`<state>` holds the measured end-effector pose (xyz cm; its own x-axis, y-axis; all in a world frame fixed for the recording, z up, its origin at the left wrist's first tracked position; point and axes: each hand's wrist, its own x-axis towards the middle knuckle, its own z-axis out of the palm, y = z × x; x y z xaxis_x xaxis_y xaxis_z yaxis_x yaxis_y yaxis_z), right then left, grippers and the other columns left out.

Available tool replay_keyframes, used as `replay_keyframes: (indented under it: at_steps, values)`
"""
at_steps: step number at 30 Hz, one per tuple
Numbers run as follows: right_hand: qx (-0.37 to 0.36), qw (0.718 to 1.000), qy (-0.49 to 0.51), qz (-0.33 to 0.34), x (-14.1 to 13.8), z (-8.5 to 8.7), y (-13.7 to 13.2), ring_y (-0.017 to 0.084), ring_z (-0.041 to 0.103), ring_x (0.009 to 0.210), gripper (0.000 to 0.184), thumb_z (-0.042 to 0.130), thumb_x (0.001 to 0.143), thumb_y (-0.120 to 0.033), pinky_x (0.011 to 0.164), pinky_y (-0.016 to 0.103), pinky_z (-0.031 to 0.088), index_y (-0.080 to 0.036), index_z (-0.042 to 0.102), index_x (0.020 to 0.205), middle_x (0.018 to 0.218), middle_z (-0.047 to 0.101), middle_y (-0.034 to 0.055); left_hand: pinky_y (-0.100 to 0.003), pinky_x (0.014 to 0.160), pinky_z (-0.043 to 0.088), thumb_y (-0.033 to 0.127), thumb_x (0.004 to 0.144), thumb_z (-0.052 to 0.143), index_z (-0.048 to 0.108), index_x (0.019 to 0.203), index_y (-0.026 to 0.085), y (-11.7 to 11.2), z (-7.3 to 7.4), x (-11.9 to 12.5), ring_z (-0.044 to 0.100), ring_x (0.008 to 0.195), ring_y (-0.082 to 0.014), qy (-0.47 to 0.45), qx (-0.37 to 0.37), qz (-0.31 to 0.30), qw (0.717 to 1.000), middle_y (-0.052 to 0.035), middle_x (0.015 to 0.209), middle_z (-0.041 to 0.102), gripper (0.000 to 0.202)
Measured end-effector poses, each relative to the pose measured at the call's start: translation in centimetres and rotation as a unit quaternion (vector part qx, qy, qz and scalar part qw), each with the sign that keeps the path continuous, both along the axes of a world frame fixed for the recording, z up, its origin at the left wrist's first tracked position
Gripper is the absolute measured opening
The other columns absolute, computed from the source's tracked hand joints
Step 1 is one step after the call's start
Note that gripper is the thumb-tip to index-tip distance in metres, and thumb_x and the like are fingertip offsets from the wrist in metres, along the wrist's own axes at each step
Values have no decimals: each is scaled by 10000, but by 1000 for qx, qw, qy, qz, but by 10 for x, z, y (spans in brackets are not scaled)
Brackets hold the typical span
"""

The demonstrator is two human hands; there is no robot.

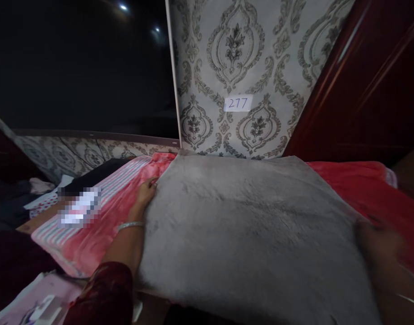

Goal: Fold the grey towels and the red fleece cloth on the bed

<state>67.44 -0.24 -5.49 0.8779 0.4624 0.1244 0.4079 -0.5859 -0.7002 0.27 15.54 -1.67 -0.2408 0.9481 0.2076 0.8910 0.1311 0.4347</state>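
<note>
Gray cloth (234, 216) lies spread over a red cloth (349, 180) that shows at both sides, its far edge near the patterned wall (227, 67). Left hand (146, 192) rests at the left edge, fingers bent; whether they pinch the fabric, cannot tell. Right hand (379, 239) blurred at the opposite edge, finger state unreadable. Hands set wide apart, probably because tension from both sides keeps such soft, limp fabric flat.

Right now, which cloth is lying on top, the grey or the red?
The grey cloth, spread between the left hand and the blurred right hand. The red cloth lies underneath, showing at both sides.
</note>
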Motion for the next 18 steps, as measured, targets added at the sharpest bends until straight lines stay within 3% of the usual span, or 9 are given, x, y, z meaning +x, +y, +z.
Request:
replay_keyframes:
  at_steps: [3, 7, 10, 13, 18]
  values:
    - [-12, 999, -20, -26, -3, 3, 3, 410, 598, 1143, 637, 443, 851, -437, 910, 519, 464, -109, 580, 1379, 1097, 666, 298, -323, 793, 514, 340, 875, 437, 569, 1374, 210, 0, 3, 1, 664, 896, -229, -32, 11, -17, 999, -56, 975, 719, 532]
    - [-22, 999, -11, -32, -6, 11, 5, 330, 620, 898, 588, 572, 807, -375, 776, 429, 471, -168, 602, 1357, 873, 664, 125, -318, 698, 499, 337, 813, 477, 645, 1247, 186, 6, 9, 0, 621, 748, -226, -94, 44, -38, 994, -43, 797, 660, 489]
    - [68, 997, 22, -9, -9, 16, 1, 201, 485, 637, 572, 615, 787, -303, 629, 330, 392, -169, 619, 1343, 668, 490, 2, -294, 632, 466, 324, 785, 484, 685, 1133, 208, 5, 13, 2, 567, 657, -195, -139, 92, -38, 985, -17, 720, 596, 418]
    - [195, 977, 89, -14, -11, 18, -5, 133, 318, 533, 590, 630, 763, -248, 538, 287, 286, -135, 615, 1342, 576, 318, -65, -257, 576, 432, 313, 739, 550, 702, 1022, 236, -2, 18, 6, 535, 621, -165, -239, 107, -33, 964, 8, 689, 577, 331]
    - [298, 941, 155, -37, -2, 11, -5, 97, 271, 544, 556, 681, 708, -222, 531, 262, 251, -135, 651, 1257, 583, 336, -80, -216, 488, 392, 333, 598, 732, 687, 1004, 215, -10, 23, 8, 502, 544, -125, -459, 97, -7, 883, 45, 639, 598, 425]
